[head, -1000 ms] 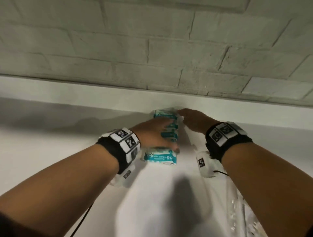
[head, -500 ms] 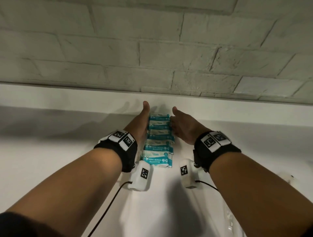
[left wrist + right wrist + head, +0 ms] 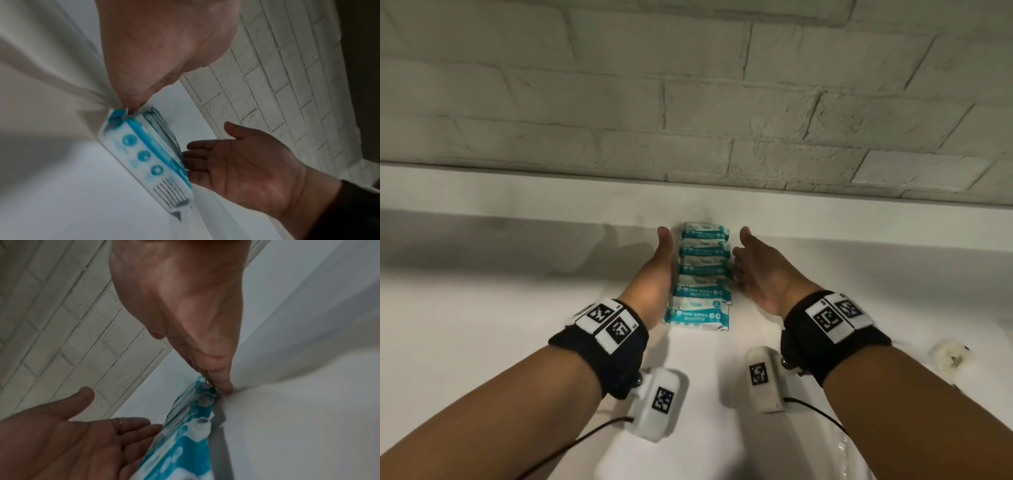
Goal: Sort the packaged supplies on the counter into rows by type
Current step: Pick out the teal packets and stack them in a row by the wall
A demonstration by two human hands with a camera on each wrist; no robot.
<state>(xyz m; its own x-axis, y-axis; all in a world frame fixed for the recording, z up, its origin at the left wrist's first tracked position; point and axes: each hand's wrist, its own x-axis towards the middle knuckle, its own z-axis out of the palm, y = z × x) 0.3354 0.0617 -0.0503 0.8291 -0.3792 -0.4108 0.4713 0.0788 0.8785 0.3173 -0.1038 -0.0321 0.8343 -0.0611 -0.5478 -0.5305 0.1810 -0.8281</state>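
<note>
Several teal-and-white mini wipes packets (image 3: 702, 277) lie overlapping in one row on the white counter (image 3: 517, 325), running from near me back to the wall ledge. My left hand (image 3: 659, 270) stands on edge, fingers straight, flat against the row's left side. My right hand (image 3: 753, 270) stands the same way along the right side, its fingertips touching the packet ends. The left wrist view shows the packets (image 3: 148, 155) and the right hand (image 3: 236, 164) with palm open. In the right wrist view the left hand (image 3: 82, 443) lies with straight fingers against the packets (image 3: 185, 434).
A painted brick wall (image 3: 688, 102) with a white ledge (image 3: 517, 195) closes off the back. A small crumpled white scrap (image 3: 950, 354) lies on the counter at the right. Clear plastic wrap (image 3: 856, 459) shows at the lower right edge.
A second ago my left hand lay on top of the packets and the right held the far end. Both hands then turned on edge and squared up the row's sides.
</note>
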